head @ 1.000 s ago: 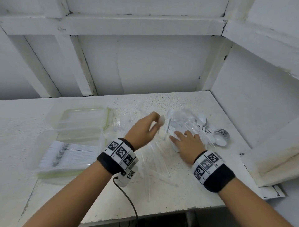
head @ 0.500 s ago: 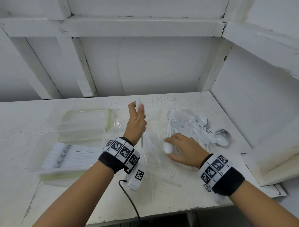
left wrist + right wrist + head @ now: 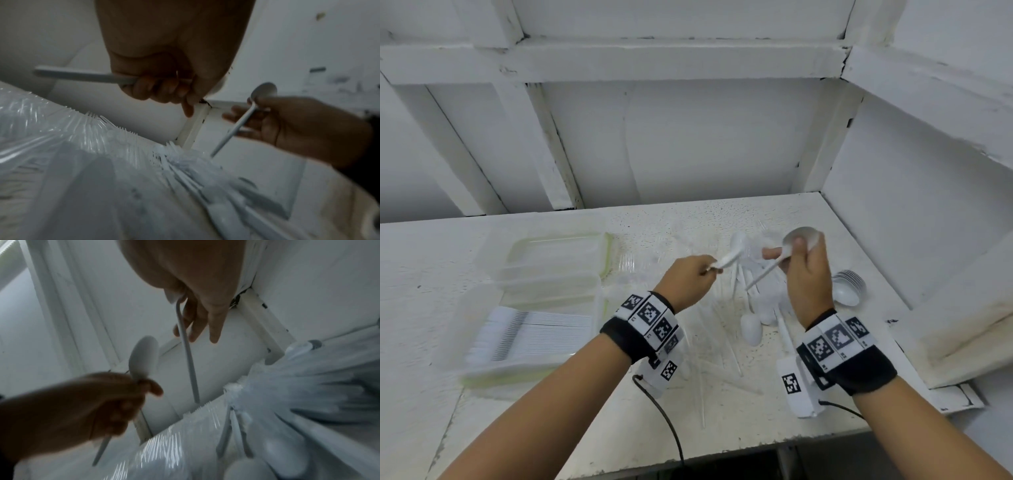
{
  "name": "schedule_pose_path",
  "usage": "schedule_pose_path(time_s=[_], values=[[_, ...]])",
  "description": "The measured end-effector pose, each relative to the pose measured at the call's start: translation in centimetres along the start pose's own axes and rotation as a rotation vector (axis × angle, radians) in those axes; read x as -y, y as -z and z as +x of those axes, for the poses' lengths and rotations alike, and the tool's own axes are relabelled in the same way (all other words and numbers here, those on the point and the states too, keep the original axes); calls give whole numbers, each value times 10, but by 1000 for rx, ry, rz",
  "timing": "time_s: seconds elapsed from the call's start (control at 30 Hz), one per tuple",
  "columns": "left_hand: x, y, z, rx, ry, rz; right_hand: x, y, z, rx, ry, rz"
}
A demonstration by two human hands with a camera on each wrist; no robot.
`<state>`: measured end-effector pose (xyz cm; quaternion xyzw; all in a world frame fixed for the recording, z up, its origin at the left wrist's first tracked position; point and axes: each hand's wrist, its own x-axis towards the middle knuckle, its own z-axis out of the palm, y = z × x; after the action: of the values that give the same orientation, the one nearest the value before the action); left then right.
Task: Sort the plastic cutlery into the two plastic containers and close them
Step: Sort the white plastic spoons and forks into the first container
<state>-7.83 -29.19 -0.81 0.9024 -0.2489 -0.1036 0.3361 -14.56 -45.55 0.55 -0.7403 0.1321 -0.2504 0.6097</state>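
The left hand (image 3: 690, 279) grips a white plastic spoon (image 3: 732, 255) by its handle, fingers curled around it, above the white speckled bench (image 3: 585, 428). The right hand (image 3: 806, 274) pinches a second white plastic spoon (image 3: 796, 240) near its bowl, the other fingers straight. Below them lies a loose pile of white and clear plastic cutlery (image 3: 753, 308), the clear pieces hard to make out. At left stand two clear plastic containers (image 3: 551, 274), the nearer blurred and filled with stacked cutlery
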Motion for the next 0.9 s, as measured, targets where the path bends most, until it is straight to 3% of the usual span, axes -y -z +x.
schedule_pose_path(time_s=[0.07,0.13,0.27,0.33,0.47,0.57,0.73,0.83,0.9], values=[[-3,-7,3,153,-62,150,8,7,4,-62,37,-4],[-8,-16,8,288,-116,264,9,14,7,-30,97,-138],[-20,-33,16,474,-241,478,-4,24,9,245,22,-424],[-22,-41,20,522,-268,567,-10,25,4,288,26,-496],[-22,-48,23,495,-293,625,-13,27,-6,329,-24,-371],[-20,-47,24,522,-343,646,-13,32,-8,371,-14,-432],[-19,-46,24,547,-375,706,-16,35,1,321,-46,-487],[-16,-45,22,461,-475,661,-15,35,6,274,-59,-497],[-14,-40,21,336,-524,457,-16,36,11,245,-76,-456]])
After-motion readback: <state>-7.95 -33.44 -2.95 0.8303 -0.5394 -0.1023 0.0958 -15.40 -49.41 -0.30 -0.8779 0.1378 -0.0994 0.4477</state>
